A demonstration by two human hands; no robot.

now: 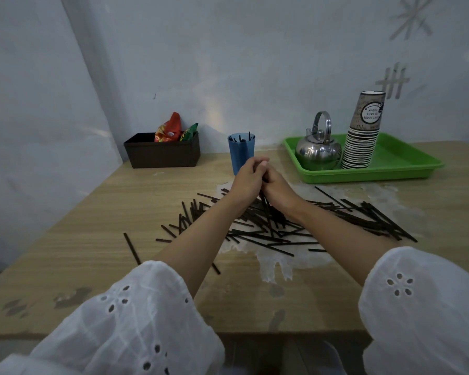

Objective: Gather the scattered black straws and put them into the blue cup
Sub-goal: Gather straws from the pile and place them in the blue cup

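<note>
Head-camera view, looking down across a worn wooden table (65,255): a person in white eyelet sleeves (136,320) presses both hands together over a heap of black straws (268,231). The left hand (248,178) and right hand (278,186) meet palm to palm, clenched around a small bundle of straws (267,205) that stands nearly upright between them, its lower ends down among the pile. The rest of the straws lie scattered flat across the middle of the table, fanning out to the right, with a few strays at the left edge of the heap.

Just beyond the fingertips stands the blue cup (238,151), upright near the wall, with several straws already poking above its rim. To its left sits a dark brown basket (163,154) holding red and green snack packets (173,129); their printing is too blurred to read. To the right, a green tray (398,166) carries a steel kettle (318,150) and, touching it, a tall stack of paper cups (362,136) turned upside down. The top cup bears a round label whose inverted lettering appears to include the word "TODAY"; the other words cannot be made out.

Pale patches of peeled surface mark the tabletop beneath the straws. Faint strips of tape form crossed shapes on the grey wall (255,63) behind.
</note>
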